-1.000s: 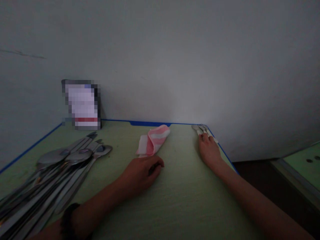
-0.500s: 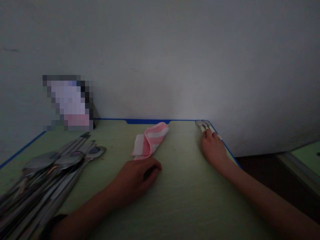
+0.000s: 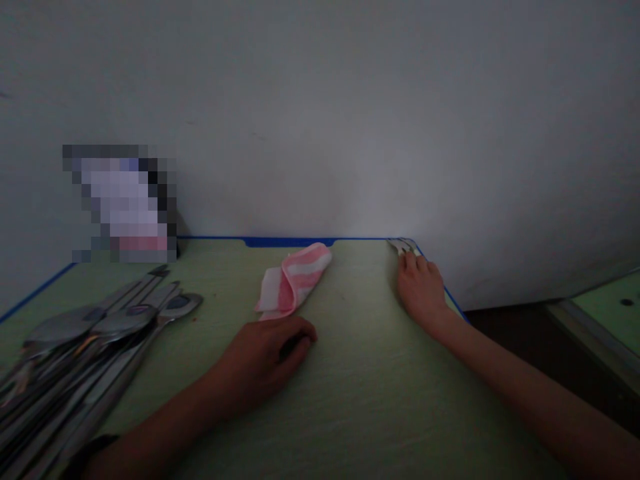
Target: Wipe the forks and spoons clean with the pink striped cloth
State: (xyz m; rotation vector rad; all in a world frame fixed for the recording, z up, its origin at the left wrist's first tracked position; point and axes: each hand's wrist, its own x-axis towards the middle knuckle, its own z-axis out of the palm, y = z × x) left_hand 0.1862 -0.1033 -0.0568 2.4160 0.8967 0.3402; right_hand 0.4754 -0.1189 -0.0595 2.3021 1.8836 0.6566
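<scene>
My left hand [image 3: 273, 350] rests on the table, fingers loosely bent and a gap showing between thumb and forefinger; nothing is visible in it. Just beyond its knuckles lies a folded cloth [image 3: 305, 270] with pink and white stripes; whether they touch is hard to tell. At the far right corner, my right hand [image 3: 420, 283] has its fingers closed over the pale handles of a few forks [image 3: 399, 245]. Their metal tines point toward the wall, and the hand covers most of the handles.
A pile of metal cutlery [image 3: 100, 347], with spoons among it, lies along the left side. Behind it a blurred-out upright object [image 3: 123, 200] leans against the wall [image 3: 350, 120]. The light green table [image 3: 350, 400] has a blue edge. Another green surface [image 3: 615, 307] stands at the right.
The whole view has shifted slightly, so most things sit a little further left. My right hand has slid forward over the fork handles and covers more of them. My left hand stays put.
</scene>
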